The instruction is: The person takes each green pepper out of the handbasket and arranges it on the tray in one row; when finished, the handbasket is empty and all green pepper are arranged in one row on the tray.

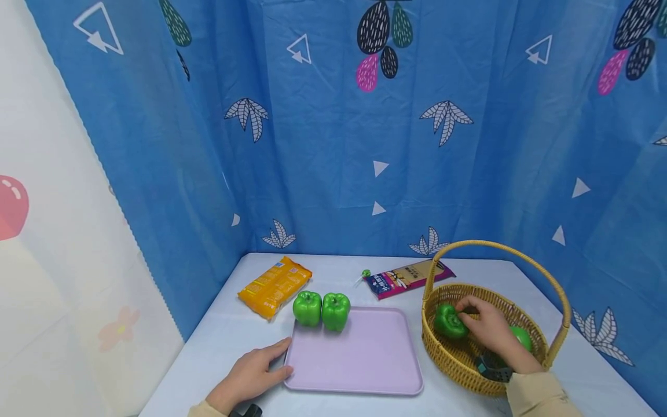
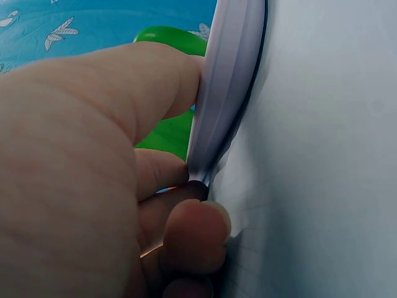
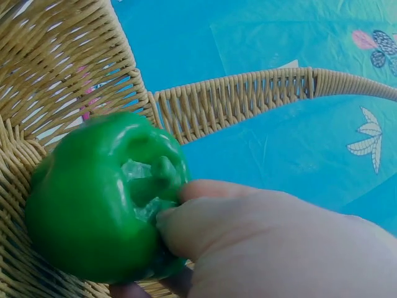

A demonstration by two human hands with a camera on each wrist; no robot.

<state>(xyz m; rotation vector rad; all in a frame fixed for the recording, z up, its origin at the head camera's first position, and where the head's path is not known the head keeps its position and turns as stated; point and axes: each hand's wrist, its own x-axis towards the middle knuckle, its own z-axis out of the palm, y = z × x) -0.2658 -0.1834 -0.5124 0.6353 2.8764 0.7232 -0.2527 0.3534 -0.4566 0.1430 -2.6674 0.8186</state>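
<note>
Inside the wicker basket (image 1: 453, 370), my right hand (image 1: 490, 327) pinches a green bell pepper (image 1: 449, 322) near its stem end. The right wrist view shows thumb and fingers on this glossy pepper, close against the woven wall. Another green rounded thing (image 1: 521, 337) lies in the basket, partly hidden behind the right wrist. My left hand (image 1: 255, 370) touches the left edge of a pale purple tray (image 1: 354, 359), its fingers and thumb spread along the rim. Two more green bell peppers, a left one (image 1: 307, 308) and a right one (image 1: 336, 311), stand side by side at the tray's far left corner.
An orange packet (image 1: 276, 286) lies at the back left of the white table. Behind the tray are a small green-topped lollipop (image 1: 366, 273) and a dark purple and tan packet (image 1: 409, 278). The basket's tall handle (image 1: 500, 246) arches over the right arm. A blue patterned curtain (image 1: 333, 174) hangs behind.
</note>
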